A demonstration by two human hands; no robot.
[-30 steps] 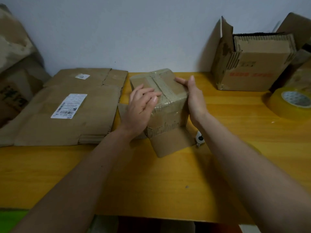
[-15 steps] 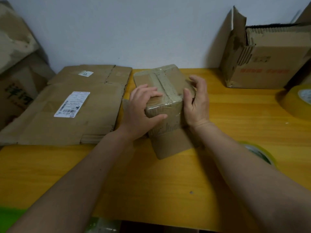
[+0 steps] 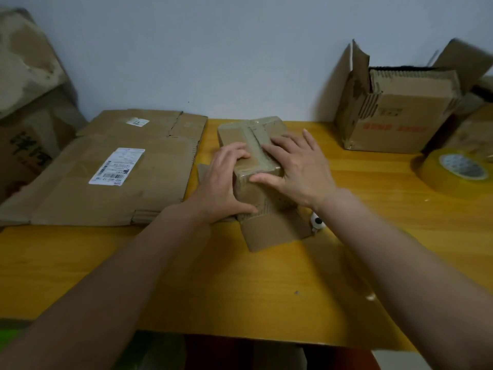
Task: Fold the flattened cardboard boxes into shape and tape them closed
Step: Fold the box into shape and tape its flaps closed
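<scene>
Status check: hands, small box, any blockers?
Left hand and right hand both flat, pressing tape on small box. Bottom flaps splayed on table. Nothing in the way.

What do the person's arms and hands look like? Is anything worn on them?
Both forearms are bare as far as the view shows; no sleeves are visible. The left hand and right hand wear no gloves, and no rings, watch or bracelets are visible.
</scene>
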